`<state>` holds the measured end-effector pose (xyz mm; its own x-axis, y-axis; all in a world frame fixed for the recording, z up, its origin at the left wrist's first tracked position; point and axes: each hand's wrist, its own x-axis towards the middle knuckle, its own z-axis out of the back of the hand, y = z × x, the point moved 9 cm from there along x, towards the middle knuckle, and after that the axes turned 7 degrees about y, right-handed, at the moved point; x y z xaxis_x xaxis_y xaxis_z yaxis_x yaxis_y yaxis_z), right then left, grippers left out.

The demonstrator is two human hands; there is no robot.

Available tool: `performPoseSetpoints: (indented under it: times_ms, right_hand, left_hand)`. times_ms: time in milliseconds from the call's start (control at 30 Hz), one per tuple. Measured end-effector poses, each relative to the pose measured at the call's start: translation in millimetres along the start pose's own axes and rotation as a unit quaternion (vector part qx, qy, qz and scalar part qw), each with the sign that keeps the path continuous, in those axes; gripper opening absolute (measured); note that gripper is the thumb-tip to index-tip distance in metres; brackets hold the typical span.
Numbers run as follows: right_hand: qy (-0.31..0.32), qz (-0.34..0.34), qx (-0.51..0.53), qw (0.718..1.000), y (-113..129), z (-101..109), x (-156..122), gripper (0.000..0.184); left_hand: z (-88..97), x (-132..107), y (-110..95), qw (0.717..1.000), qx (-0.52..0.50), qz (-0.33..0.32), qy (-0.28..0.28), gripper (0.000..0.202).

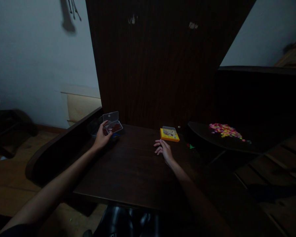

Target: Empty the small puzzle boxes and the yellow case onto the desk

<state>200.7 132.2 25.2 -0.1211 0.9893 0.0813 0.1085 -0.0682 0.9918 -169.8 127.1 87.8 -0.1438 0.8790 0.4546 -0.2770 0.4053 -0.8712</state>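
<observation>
My left hand is closed on the near edge of a small clear plastic box, whose hinged lid stands up open. Something reddish-brown shows through the box's bottom; I cannot make out what it is. Under the box lies something blue, mostly hidden. My right hand hovers over the dark wooden seat, fingers apart and nothing in them. Just beyond its fingertips is a yellow box with a second clear case on top, holding small pieces too fine to tell.
A heap of pink, red and yellow small pieces lies on a dark curved ledge at right. A small green and red piece sits near the ledge. A raised wooden armrest borders the left side, and a tall dark panel rises behind.
</observation>
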Motion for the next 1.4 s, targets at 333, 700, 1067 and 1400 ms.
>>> performPoseSetpoints:
  times_ms: [333,700,1067,1400]
  right_hand:
    - [0.014,-0.005,-0.011,1.0,-2,-2,3,0.043]
    - [0.029,0.004,-0.012,0.999,-2,-3,3,0.036]
    - [0.02,0.014,-0.011,1.0,-1,-3,3,0.037]
    - [0.025,0.014,-0.014,0.999,2,-4,1,0.038]
  left_hand:
    - [31.0,-23,-2,0.986,0.153,-0.044,-0.051,0.071]
    - [25.1,-29,-10,0.956,0.282,-0.059,-0.05,0.066]
    - [19.8,-26,-4,0.944,0.323,-0.059,-0.015,0.067]
    - [18.5,-28,-1,0.948,0.313,-0.054,0.013,0.067]
